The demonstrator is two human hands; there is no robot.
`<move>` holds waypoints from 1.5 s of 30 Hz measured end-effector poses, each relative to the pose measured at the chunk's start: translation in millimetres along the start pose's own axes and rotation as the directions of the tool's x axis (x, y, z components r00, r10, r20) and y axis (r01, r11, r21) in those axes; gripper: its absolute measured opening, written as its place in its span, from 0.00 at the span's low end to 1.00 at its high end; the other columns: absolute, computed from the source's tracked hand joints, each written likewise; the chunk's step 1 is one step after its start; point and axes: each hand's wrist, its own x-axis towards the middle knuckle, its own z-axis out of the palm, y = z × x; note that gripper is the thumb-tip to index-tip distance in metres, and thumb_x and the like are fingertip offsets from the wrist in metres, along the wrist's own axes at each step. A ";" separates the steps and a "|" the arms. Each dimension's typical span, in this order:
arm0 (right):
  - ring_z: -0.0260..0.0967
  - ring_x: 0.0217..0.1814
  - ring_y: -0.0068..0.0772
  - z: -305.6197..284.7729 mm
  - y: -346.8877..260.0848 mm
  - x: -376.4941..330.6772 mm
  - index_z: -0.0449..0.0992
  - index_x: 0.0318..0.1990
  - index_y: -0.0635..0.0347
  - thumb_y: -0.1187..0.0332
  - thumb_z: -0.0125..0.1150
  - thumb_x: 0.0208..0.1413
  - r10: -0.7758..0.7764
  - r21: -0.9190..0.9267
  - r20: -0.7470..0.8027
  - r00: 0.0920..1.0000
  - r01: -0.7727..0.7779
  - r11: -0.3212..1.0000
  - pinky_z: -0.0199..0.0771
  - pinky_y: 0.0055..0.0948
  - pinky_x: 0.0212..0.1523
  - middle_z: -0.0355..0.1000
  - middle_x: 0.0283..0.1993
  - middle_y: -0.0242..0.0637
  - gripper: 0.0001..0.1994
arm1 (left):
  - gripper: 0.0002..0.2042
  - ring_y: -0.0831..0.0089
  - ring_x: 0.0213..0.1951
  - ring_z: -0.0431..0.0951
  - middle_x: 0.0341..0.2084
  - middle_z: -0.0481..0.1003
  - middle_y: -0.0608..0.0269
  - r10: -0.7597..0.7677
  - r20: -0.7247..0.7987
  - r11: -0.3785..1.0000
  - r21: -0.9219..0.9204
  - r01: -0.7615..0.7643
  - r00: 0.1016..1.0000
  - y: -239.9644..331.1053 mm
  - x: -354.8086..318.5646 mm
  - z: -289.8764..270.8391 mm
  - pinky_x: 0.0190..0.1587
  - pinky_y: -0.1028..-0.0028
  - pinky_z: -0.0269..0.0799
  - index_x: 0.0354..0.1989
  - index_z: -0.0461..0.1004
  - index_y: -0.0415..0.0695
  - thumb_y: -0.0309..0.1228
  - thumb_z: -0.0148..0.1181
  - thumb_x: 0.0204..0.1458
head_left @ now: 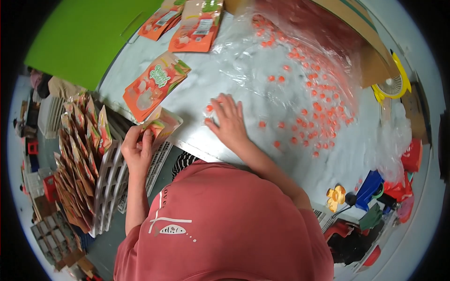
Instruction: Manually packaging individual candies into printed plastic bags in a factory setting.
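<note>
My left hand (138, 146) pinches a small orange-and-clear pouch (166, 126) at the table's near left edge. The pouch's far end points away from me. On the white table (197, 89), my right hand (229, 122) lies with its fingers stretched out. One small wrapped orange-red piece (209, 108) sits beside its fingertips, and another shows near the thumb tip. What lies under the palm is hidden. Just beyond my left hand is a stack of printed orange pouches (152, 89).
More pouch stacks (197, 28) stand at the far edge. Many orange-red pieces (318, 107) are scattered on the right, near a large clear plastic bag (323, 51) by a cardboard box (375, 42). A crate of upright filled pouches (79, 164) stands left. A yellow fan (393, 84) is far right.
</note>
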 end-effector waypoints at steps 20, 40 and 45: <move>0.54 0.72 0.53 -101.0 59.2 -76.7 0.70 0.59 0.56 0.65 0.65 0.54 0.065 -0.251 -0.108 0.992 -0.090 0.964 0.55 0.59 0.68 0.60 0.67 0.47 0.24 | 0.05 0.81 0.29 0.71 0.27 0.74 0.66 0.010 0.058 1.000 -0.015 -0.009 0.998 2.4 4.8 2.3 0.33 0.80 0.67 0.40 0.77 0.36 0.25 0.58 0.60; 0.68 0.61 0.47 -88.5 108.0 8.2 0.75 0.53 0.64 0.77 0.51 0.58 -0.073 -0.353 0.010 0.997 0.072 0.933 0.51 0.59 0.70 0.71 0.56 0.47 0.16 | 0.07 0.80 0.30 0.74 0.27 0.76 0.63 0.001 0.033 1.000 0.017 -0.001 0.999 6.6 -8.3 -5.7 0.34 0.79 0.70 0.41 0.77 0.36 0.26 0.58 0.60; 0.72 0.53 0.48 -117.3 77.3 -41.3 0.76 0.49 0.65 0.81 0.52 0.56 0.003 -0.083 -0.118 0.993 -0.013 0.996 0.64 0.51 0.64 0.74 0.51 0.48 0.14 | 0.07 0.81 0.29 0.73 0.27 0.76 0.64 0.005 0.058 1.000 0.021 -0.006 0.998 2.2 -4.4 -3.0 0.32 0.80 0.68 0.41 0.77 0.36 0.27 0.58 0.60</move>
